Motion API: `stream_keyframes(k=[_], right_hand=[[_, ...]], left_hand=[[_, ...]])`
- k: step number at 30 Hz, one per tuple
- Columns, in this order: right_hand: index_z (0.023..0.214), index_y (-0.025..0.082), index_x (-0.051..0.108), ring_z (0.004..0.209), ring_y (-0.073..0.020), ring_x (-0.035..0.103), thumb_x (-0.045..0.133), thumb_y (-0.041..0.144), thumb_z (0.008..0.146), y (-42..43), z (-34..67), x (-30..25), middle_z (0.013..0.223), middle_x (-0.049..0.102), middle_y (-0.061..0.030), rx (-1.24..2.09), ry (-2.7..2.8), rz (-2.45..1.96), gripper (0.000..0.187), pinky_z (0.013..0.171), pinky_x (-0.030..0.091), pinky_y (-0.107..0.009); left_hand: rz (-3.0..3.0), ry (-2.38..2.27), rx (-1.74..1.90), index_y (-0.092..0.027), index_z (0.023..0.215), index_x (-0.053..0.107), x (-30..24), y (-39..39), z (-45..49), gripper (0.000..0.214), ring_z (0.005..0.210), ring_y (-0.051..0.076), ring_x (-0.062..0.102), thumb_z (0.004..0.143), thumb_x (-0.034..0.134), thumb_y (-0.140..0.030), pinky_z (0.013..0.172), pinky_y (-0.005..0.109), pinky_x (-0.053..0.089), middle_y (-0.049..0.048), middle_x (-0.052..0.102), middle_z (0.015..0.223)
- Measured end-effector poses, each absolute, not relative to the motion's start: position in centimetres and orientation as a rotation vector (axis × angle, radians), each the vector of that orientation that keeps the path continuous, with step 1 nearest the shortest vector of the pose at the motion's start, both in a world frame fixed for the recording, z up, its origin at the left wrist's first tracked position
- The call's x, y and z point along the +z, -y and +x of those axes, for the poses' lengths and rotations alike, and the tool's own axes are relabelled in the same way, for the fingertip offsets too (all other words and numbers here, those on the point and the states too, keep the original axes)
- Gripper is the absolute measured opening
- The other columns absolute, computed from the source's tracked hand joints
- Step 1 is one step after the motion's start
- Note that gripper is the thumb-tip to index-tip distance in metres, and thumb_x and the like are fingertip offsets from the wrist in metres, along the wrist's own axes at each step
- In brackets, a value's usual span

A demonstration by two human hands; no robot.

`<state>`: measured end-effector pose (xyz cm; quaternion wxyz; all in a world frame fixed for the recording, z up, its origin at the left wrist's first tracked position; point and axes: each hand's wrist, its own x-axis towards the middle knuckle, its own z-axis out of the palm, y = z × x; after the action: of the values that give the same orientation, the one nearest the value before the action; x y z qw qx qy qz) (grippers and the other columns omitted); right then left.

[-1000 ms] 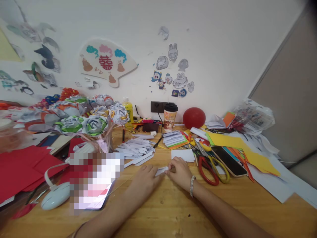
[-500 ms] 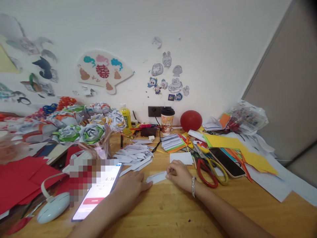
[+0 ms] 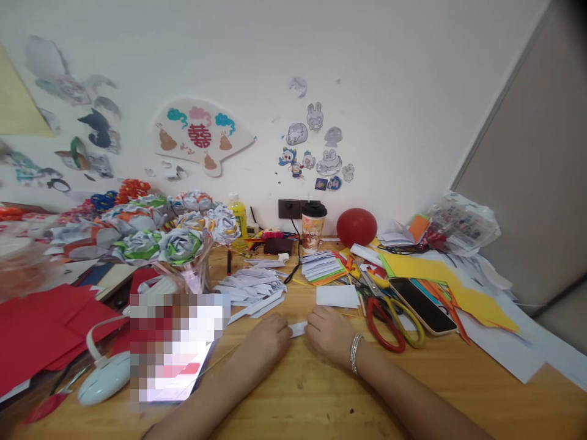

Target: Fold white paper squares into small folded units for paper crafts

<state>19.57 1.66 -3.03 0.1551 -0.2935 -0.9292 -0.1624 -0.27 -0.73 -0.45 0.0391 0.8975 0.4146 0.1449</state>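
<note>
My left hand [image 3: 266, 342] and my right hand [image 3: 328, 333] rest on the wooden table [image 3: 321, 397], each pinching one end of a small white paper strip [image 3: 298, 329] that lies flat between them. Both hands have fingers curled down on the paper. A silver bracelet [image 3: 354, 353] circles my right wrist. A loose white paper sheet [image 3: 337, 296] lies just beyond my right hand. A pile of folded white paper strips [image 3: 252, 284] sits behind my left hand.
A lit phone [image 3: 177, 366] lies left of my left hand, near a white mouse-shaped object [image 3: 104, 380]. Red and yellow scissors [image 3: 389, 321] and a dark phone [image 3: 422, 305] lie to the right. Paper roses [image 3: 178, 241], a cup [image 3: 313, 227], a red ball [image 3: 356, 227] and coloured paper [image 3: 440, 272] stand behind.
My left hand, drawn back toward the phone half a second ago, has returned to the paper strip. The hands are close together on it again.
</note>
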Motion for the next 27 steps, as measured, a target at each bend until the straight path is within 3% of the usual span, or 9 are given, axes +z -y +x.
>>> stream_keyframes(k=[6,9,15,20,27], right_hand=[[0.073,0.016,0.058,0.074,-0.0152,0.049,0.057,0.013,0.078,-1.0,19.0,-2.4,0.074,0.059,-0.0022,0.025,2.429,-1.135,0.006,0.066,0.034,-0.026],[0.067,0.017,0.057,0.072,-0.0141,0.050,0.061,0.015,0.076,-1.1,18.9,-2.1,0.070,0.059,-0.0002,0.246,2.275,-1.360,0.010,0.066,0.034,-0.025],[0.064,0.018,0.056,0.072,-0.0150,0.049,0.064,0.019,0.074,-1.1,18.8,-1.7,0.069,0.059,0.0007,0.336,2.181,-1.498,0.013,0.065,0.031,-0.025],[0.073,0.019,0.059,0.078,-0.0163,0.050,0.065,0.020,0.073,-1.1,19.0,-1.6,0.077,0.059,0.0000,0.375,2.131,-1.530,0.006,0.069,0.031,-0.026],[0.071,0.020,0.062,0.080,-0.0158,0.051,0.065,0.012,0.071,-1.4,20.1,-1.3,0.076,0.060,0.0010,0.520,2.141,-1.443,0.009,0.073,0.032,-0.027]], left_hand=[[2.562,-1.396,0.491,-0.016,0.074,0.062,-0.3,0.4,0.1,0.018,0.077,0.018,0.056,0.084,0.047,-0.015,0.072,0.027,0.041,0.0056,0.062,0.080],[2.350,-1.513,0.443,-0.016,0.073,0.062,0.4,0.2,0.1,0.014,0.072,0.017,0.057,0.082,0.050,-0.018,0.066,0.024,0.040,0.0038,0.064,0.077],[2.233,-1.710,0.299,-0.016,0.071,0.061,1.4,-0.3,0.0,0.015,0.066,0.018,0.057,0.080,0.055,-0.026,0.057,0.025,0.033,0.0046,0.065,0.072],[2.273,-1.754,0.254,-0.016,0.076,0.061,1.6,-0.3,-0.1,0.014,0.071,0.021,0.058,0.079,0.057,-0.029,0.059,0.026,0.032,0.0054,0.065,0.077],[2.435,-1.765,0.196,-0.017,0.078,0.060,1.3,-0.1,-0.3,0.018,0.078,0.022,0.058,0.085,0.051,-0.031,0.065,0.028,0.035,0.0075,0.065,0.086]])
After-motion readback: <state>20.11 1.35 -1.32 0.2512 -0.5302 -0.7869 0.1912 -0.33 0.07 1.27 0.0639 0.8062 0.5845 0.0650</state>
